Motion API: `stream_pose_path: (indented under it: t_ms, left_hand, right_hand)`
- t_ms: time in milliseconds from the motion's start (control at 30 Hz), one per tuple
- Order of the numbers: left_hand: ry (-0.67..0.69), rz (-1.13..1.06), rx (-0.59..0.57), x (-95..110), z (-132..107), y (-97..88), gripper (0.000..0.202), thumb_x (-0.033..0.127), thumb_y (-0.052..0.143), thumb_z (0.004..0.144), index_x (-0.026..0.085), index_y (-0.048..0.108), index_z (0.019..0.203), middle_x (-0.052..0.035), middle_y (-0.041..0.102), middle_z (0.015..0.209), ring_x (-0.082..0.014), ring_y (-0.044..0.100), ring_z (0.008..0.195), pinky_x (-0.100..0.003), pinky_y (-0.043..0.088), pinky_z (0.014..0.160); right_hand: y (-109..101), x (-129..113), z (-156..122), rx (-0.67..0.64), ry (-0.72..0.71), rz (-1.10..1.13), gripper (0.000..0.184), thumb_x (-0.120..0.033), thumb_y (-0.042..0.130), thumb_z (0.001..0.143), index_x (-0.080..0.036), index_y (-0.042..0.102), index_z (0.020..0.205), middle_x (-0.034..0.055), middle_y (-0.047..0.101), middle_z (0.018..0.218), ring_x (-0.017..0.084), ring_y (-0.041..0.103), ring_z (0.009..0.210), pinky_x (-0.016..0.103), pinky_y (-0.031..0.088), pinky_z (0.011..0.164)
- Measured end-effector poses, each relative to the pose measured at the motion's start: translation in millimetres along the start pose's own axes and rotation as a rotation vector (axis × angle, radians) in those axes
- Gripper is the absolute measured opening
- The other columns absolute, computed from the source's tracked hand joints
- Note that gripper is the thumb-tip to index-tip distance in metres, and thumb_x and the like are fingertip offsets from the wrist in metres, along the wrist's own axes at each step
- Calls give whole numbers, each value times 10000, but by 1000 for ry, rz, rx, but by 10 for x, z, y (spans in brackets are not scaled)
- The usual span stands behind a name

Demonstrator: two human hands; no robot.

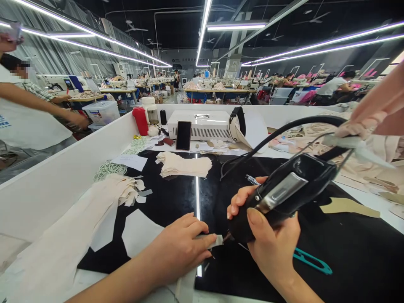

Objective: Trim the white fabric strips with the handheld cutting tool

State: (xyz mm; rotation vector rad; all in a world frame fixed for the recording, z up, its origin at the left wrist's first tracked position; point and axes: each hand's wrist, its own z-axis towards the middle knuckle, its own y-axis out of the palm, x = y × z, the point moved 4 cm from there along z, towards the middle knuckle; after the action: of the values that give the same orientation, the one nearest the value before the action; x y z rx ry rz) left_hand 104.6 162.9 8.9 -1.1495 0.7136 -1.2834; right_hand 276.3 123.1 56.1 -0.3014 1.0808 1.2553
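Note:
My right hand (268,235) is wrapped round a black hand-held tool (284,191) with a metal plate on top and a thick black cable running up and to the right. Its tip points down-left at a small pale fabric strip (214,240). My left hand (179,248) pinches that strip against the glossy black worktop (347,252). The two hands almost touch at the strip.
A stack of cream fabric pieces (183,165) lies behind, more pieces (126,189) at the left. Teal snips (312,261) rest by my right wrist. A phone (183,135) leans on a white box (202,124). Another person's arm (375,105) reaches in top right; a person stands at the left.

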Motion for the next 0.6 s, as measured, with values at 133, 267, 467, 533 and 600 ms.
stream_pose_path:
  t_ms: [133,267,467,533,600]
  left_hand:
    - [12,3,18,6,-62,-65,194,238,664,1053,188,667,1240,-61,673,1132,-202,675,1013,-398,573,1038]
    - [9,17,49,8,-135,-96,160,220,593,1089,192,658,1232,-56,679,1109,-180,688,970,-417,547,1097]
    - [0,5,75,8,-185,-60,179,206,561,1100,184,648,1255,-65,690,1121,-191,701,999,-466,530,1134]
    - [-1,6,80,12,-184,-47,178,203,570,1095,177,649,1252,-67,688,1112,-194,698,1003,-460,539,1123]
    - [0,8,85,15,-181,-42,175,197,598,1080,172,652,1245,-68,686,1111,-199,694,1010,-451,552,1107]
  right_hand:
    - [-20,-13,-24,-3,0,6,386,-298,815,915,-316,611,1242,-16,675,874,156,646,659,317,572,587]
    - [-19,-25,-43,-13,4,5,390,-305,819,912,-317,610,1242,-16,677,872,157,653,664,315,579,593]
    - [-16,-25,-21,-9,0,-7,378,-301,819,908,-304,612,1225,-10,676,860,163,655,656,316,581,581]
    - [-20,-22,-16,-9,1,-6,381,-305,819,910,-303,613,1230,-7,678,863,163,655,656,316,582,579]
    - [-25,-21,-17,-11,4,-7,381,-308,818,912,-301,614,1233,-6,681,865,164,656,660,317,583,580]
